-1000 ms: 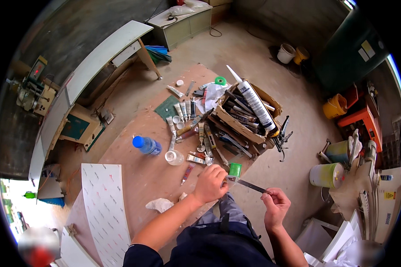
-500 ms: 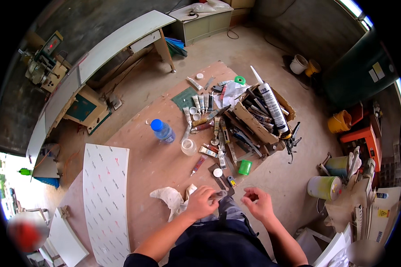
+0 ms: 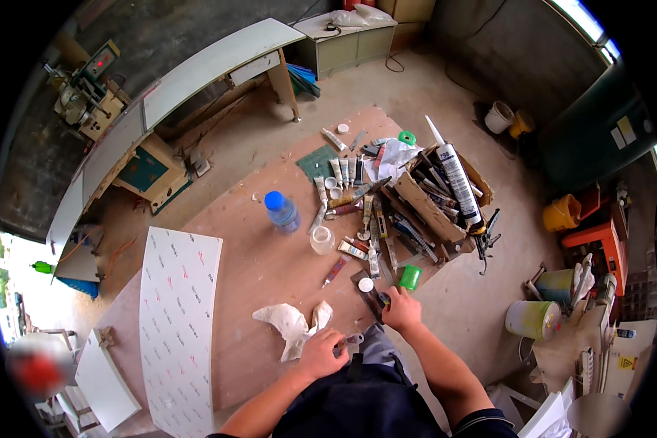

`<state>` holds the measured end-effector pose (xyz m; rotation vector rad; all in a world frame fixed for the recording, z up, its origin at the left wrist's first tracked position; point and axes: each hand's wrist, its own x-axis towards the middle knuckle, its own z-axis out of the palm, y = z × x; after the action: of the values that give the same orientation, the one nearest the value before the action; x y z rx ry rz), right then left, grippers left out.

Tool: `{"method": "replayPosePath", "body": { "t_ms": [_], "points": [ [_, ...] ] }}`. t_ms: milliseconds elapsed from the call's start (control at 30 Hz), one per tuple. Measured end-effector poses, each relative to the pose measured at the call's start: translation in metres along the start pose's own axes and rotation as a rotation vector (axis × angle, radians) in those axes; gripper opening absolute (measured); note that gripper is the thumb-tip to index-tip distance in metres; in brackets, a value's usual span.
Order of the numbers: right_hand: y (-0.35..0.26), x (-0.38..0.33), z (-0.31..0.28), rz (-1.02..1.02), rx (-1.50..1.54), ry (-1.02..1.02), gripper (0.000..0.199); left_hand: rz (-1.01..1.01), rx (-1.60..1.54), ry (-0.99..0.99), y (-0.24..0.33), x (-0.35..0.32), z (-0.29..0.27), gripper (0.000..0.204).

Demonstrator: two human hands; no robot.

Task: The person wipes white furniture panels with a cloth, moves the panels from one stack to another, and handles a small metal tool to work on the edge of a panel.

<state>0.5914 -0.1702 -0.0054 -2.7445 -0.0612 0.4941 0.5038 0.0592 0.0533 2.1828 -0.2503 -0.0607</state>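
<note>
My left hand (image 3: 323, 355) is closed at the table's near edge, with a small clear plastic piece (image 3: 355, 339) at its fingers. Beside it lies a crumpled white cloth (image 3: 288, 325). My right hand (image 3: 401, 309) reaches down with its fingertips closed on a small yellow-and-black tool (image 3: 384, 297), mostly covered by the fingers. Under that tool is a dark flat plate (image 3: 360, 282) bearing a round white cap (image 3: 366, 285). Just beyond my right fingers sits a green tub (image 3: 410, 277). Farther left stand a clear plastic cup (image 3: 322, 239) and a blue-capped bottle (image 3: 282, 212).
Several paint tubes (image 3: 345, 172) lie across the brown table (image 3: 233, 292). A cardboard box (image 3: 427, 208) of tools, with a caulking gun and its white cartridge (image 3: 460, 186), stands at the right. A white printed panel (image 3: 179, 328) rests at the left; buckets (image 3: 533, 320) line the right side.
My right hand has moved forward and left onto the small yellow-and-black tool. My left hand, with the clear piece, has shifted slightly down. The view has shifted a little.
</note>
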Motion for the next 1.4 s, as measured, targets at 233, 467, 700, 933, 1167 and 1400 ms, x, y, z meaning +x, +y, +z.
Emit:
{"method": "replayPosePath", "body": {
  "t_ms": [233, 467, 700, 933, 1167, 1400],
  "points": [
    [-0.017, -0.019, -0.011, 0.094, 0.656, 0.122, 0.047, -0.06, -0.035, 0.026, 0.0, 0.003, 0.004, 0.019],
    [-0.05, -0.091, -0.039, 0.156, 1.245, -0.001, 0.031, -0.01, -0.034, -0.104, 0.01, 0.012, 0.007, 0.021],
    [-0.025, -0.062, 0.002, 0.393, 1.329, 0.166, 0.024, 0.019, -0.066, -0.107, -0.001, 0.006, 0.013, 0.022],
    [0.0, 0.004, 0.032, 0.462, 0.493, 0.239, 0.027, -0.086, 0.014, -0.088, -0.001, 0.002, -0.008, 0.023],
    [-0.007, 0.017, 0.039, 0.54, 0.25, 0.275, 0.021, -0.12, 0.017, -0.07, -0.01, -0.014, -0.013, 0.026],
    [-0.007, 0.014, 0.037, 0.535, 0.337, 0.212, 0.014, -0.13, 0.01, -0.061, -0.011, -0.012, -0.013, 0.024]
  ]
}}
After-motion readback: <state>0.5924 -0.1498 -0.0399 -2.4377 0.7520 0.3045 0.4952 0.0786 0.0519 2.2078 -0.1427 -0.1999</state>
